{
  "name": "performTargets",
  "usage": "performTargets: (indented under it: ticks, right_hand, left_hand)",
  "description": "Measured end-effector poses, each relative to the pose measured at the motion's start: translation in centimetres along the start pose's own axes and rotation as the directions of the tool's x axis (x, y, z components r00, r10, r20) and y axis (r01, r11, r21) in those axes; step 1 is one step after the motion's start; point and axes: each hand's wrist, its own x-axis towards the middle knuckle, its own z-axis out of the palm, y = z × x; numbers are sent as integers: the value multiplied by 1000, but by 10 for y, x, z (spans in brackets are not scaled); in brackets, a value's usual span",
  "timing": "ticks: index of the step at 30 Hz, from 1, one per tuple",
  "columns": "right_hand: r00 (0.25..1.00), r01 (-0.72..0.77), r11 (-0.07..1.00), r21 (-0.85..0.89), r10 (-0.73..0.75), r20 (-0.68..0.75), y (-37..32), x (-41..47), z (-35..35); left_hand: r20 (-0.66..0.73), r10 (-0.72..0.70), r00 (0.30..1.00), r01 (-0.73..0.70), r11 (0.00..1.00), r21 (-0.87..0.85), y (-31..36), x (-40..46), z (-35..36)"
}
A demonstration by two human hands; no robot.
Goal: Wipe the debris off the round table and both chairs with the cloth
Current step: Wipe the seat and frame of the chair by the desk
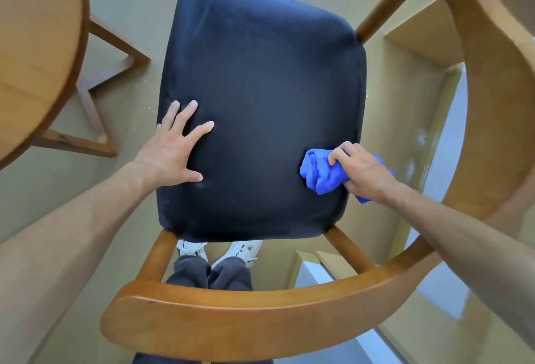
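Floor: pale beige boards (136, 1), with a few white specks near the seat's left edge — likely debris that came off it.
Right hand: (362, 171) fingers curled round the bunched blue cloth (320, 172), pressing it on the seat's right side.
Left hand: (173, 149) flat and spread, holding nothing, bracing the seat's left side.
Seat: dark cushion (260, 88) of a wooden chair (246, 314); no crumbs visible on it, only a faint smudge by the left thumb.
Table: round edge (37, 45) at far left, too little in view to judge.
Progress: this chair looks nearly wiped — the second chair's state cannot be told.
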Motion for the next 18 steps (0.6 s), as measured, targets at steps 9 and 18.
performTargets:
  ticks: [9,18]
  right_hand:
    - [686,718,694,-61,-689,234,-163,-9,68]
    - [806,582,756,-299,-488,334,3,-11,-2]
  left_hand:
    - [14,-16,1000,16,1000,22,4,1,-5]
    - [-8,1,1000,-1,1000,20,-2,2,-6]
